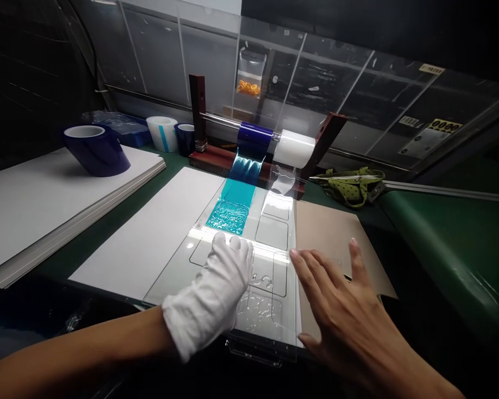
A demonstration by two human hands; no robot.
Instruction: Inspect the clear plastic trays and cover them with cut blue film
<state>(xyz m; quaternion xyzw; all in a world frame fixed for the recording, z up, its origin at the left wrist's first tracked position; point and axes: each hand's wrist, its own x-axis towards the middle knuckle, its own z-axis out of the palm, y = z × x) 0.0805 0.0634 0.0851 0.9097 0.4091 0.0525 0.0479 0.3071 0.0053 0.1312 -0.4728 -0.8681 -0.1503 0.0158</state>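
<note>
My left hand [219, 282], in a white glove, is over a clear sheet [170, 271] with dark rounded outlines printed on it. Its fingers are curled and pressed together just below the end of a strip of blue film [233, 205]; whatever they hold, if anything, is hidden. The strip runs down from a blue film roll [255, 136]. My bare right hand [343, 305] is open, fingers stretched out, its fingertips by the sheet's right edge. A clear film strip [280, 202] comes down from the white roll [296, 148] onto the sheet.
A dark red stand [198, 108] carries both rolls on a metal rod. At left, a loose blue roll [95, 151] sits on stacked white sheets [66, 205]. Brown board [336, 221] lies at right, near a green patterned pouch [349, 185]. A transparent panel [332, 72] slants above.
</note>
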